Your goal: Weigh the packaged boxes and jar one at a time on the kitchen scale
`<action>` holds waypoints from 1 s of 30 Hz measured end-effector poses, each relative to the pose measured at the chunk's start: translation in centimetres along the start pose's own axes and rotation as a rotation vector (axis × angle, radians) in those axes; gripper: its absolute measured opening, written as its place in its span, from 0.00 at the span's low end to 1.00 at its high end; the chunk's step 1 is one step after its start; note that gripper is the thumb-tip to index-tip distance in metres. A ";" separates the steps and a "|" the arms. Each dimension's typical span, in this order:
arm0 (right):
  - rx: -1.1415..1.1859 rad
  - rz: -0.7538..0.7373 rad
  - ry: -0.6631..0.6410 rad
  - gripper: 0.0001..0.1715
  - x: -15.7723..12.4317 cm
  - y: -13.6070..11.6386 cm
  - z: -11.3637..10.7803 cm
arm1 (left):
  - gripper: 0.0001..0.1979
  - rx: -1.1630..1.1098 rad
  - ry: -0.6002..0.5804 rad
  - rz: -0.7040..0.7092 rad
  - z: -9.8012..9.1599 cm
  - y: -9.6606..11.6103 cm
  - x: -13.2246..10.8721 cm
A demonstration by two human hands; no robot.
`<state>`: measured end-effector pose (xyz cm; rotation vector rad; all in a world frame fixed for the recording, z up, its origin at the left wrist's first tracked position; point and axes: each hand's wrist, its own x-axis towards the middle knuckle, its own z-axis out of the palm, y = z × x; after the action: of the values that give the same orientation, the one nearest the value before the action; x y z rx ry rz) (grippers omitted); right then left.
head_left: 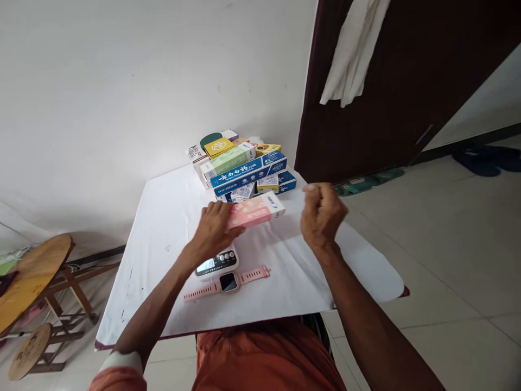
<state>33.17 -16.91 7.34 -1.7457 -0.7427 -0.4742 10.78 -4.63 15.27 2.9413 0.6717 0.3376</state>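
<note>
My left hand (pixel 215 225) is closed around the left end of a pink and white toothpaste box (pixel 256 210), held tilted above the table. Partly under this hand lies a white digital scale (pixel 217 262) with a lit display and round buttons; the hand and forearm hide much of it. To the right of the box, apart from it, my right hand (pixel 323 214) is curled into a fist, and nothing shows in it. A pink-strapped smartwatch (pixel 228 282) lies stretched out in front of the scale.
Behind the hands, several cartons are piled against the wall, among them a blue toothpaste box (pixel 249 172), a green box (pixel 232 160) and a yellow box (pixel 218 146). A white cloth covers the table (pixel 158 217). Wooden stools (pixel 30 350) stand at left, slippers (pixel 370 182) at right.
</note>
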 end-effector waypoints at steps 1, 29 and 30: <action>0.002 0.048 0.079 0.27 0.4 0.3 -0.5 | 0.18 0.050 -0.003 0.007 0.8 1.4 1.1; -0.034 -0.375 -1.260 0.17 -5.2 -4.1 -0.7 | 0.20 0.305 0.048 -0.109 0.2 -0.4 12.2; -0.042 -0.381 -1.218 0.16 -5.3 -3.7 -0.6 | 0.20 0.305 0.052 -0.116 0.5 -0.2 12.4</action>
<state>26.83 -18.10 6.67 -1.8360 -1.9323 0.4257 21.64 0.98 17.17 3.1666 0.9763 0.3271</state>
